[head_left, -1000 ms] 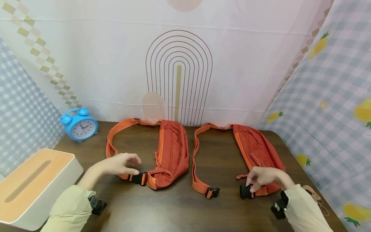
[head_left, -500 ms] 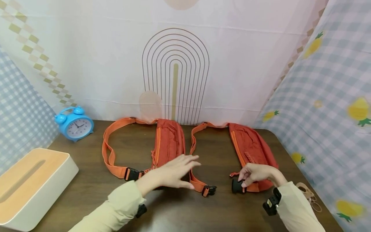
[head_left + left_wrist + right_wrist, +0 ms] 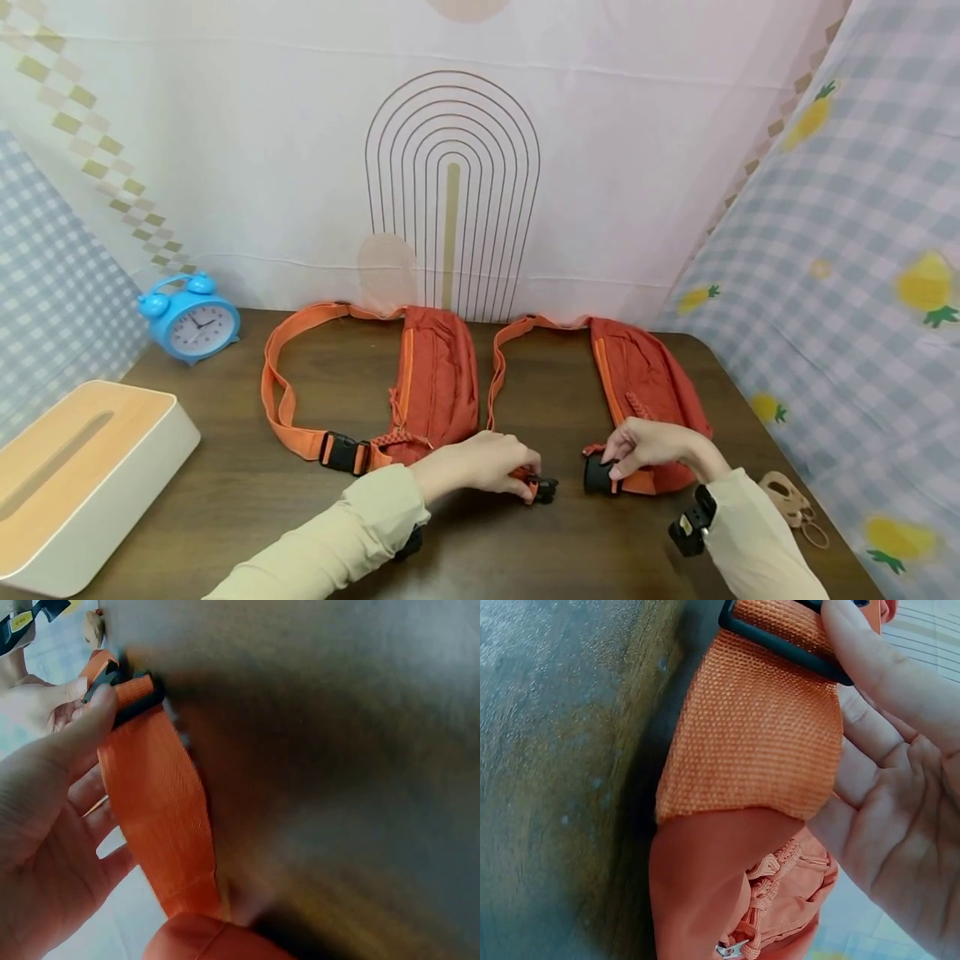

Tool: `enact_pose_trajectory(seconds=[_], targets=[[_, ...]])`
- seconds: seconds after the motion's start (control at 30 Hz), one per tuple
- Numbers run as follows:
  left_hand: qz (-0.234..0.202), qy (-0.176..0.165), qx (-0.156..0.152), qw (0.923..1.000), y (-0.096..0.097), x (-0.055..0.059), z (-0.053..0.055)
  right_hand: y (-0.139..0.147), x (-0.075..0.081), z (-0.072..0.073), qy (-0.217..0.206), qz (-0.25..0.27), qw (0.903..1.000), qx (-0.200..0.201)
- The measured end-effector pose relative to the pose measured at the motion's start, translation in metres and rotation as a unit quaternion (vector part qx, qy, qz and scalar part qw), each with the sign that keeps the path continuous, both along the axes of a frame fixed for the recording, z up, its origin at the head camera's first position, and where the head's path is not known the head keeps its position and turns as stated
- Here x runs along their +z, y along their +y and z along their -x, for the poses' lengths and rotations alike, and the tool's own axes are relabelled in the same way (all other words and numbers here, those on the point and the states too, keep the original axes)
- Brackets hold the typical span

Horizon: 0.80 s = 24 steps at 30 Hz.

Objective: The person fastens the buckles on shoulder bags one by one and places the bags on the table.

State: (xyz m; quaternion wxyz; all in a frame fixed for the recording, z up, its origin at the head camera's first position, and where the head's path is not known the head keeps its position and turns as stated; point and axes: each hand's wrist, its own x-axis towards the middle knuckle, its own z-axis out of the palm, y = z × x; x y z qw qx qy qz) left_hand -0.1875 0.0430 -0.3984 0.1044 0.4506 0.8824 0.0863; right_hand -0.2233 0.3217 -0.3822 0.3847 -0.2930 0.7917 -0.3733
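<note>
An orange-red waist bag (image 3: 652, 367) lies at the right of the table, its strap ends apart. My left hand (image 3: 483, 462) pinches the black pronged buckle half (image 3: 546, 490) at the end of its orange strap (image 3: 161, 795). In the left wrist view, thumb and fingers close on the buckle's edge. Between thumb and fingers, my right hand (image 3: 651, 442) holds the black socket half (image 3: 598, 473) beside the bag. The two halves face each other with a short gap. Left of them lies a second waist bag (image 3: 442, 367), its buckle (image 3: 342, 452) fastened and partly behind my left arm.
A blue alarm clock (image 3: 197, 323) stands at the back left. In front of it is a white tissue box (image 3: 142, 492) with a wooden top. Small beige rings (image 3: 787, 500) lie by the right table edge. Patterned cloths hang behind and at both sides.
My left hand has left the second bag's buckle, moved right and taken hold of the pronged half. My right hand, still on the socket half, has shifted slightly left.
</note>
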Motion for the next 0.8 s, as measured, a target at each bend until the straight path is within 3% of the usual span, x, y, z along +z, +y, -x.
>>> enact_pose_trajectory(seconds=[0.13, 0.3, 0.8], targets=[[-0.034, -0.029, 0.023, 0.9987, 0.004, -0.002, 0.001, 0.000, 0.001, 0.000, 0.003, -0.003, 1.0000, -0.003], [-0.063, -0.038, 0.043, 0.9964, 0.009, -0.002, 0.002, 0.000, 0.000, -0.001, 0.005, -0.002, 1.0000, -0.003], [-0.097, -0.051, 0.043, 0.9930, 0.027, -0.001, 0.009, 0.000, -0.001, 0.000, 0.012, 0.007, 0.9999, 0.001]])
